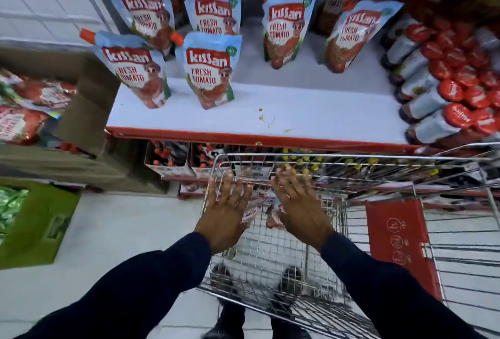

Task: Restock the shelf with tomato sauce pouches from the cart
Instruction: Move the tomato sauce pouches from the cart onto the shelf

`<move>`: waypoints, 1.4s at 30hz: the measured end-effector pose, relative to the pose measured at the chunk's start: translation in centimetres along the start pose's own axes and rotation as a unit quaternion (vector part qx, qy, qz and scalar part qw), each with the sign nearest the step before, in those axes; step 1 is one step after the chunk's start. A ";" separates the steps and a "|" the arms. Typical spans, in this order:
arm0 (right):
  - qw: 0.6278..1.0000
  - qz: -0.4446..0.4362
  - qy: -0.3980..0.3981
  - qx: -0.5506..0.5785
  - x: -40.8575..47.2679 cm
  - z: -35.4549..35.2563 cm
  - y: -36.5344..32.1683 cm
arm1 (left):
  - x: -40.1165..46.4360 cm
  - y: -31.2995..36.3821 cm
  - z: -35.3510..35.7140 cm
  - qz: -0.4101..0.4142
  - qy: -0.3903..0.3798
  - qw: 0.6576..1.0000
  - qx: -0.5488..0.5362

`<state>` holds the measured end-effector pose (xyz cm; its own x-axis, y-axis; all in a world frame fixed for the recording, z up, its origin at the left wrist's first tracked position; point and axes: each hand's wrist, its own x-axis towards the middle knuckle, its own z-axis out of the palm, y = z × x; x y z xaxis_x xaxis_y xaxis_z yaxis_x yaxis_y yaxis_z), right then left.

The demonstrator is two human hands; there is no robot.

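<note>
Dark-sleeved arms reach down, left hand (226, 204) and right hand (299, 204) with fingers spread and empty over pouches (250, 212) in the cart (351, 158); shelf (311, 119) holds standing rows, front right bare, so restocking looks partly done.

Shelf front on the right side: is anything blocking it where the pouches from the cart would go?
Nothing visible does. The white shelf is bare in front of the two right-hand pouch rows. Both hands are open above the pouches in the cart.
</note>
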<state>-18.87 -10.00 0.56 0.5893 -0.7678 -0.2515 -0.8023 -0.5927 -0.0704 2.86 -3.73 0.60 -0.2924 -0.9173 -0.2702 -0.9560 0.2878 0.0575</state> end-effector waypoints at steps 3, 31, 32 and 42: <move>0.998 -0.017 -0.057 0.015 0.9 2.4 0.6 | 0.8 1.0 1.8 -0.025 -0.073 0.997 -0.001; 0.985 -0.010 0.075 0.156 1.4 -8.5 2.4 | 0.5 1.3 -7.7 -0.126 0.116 0.957 -0.233; 0.982 -0.011 0.085 0.167 1.1 -10.2 2.6 | 0.3 1.3 -9.2 -0.124 0.129 0.956 -0.231; 0.955 -0.012 0.242 0.169 0.8 -22.3 5.6 | 2.0 0.1 -23.9 -0.055 0.260 0.938 -0.223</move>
<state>-20.79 -19.34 21.51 0.5175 -0.8256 0.2249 -0.7244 -0.5626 -0.3985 1.56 -12.14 23.03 -0.0541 -0.9783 0.2000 -0.8629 0.1466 0.4836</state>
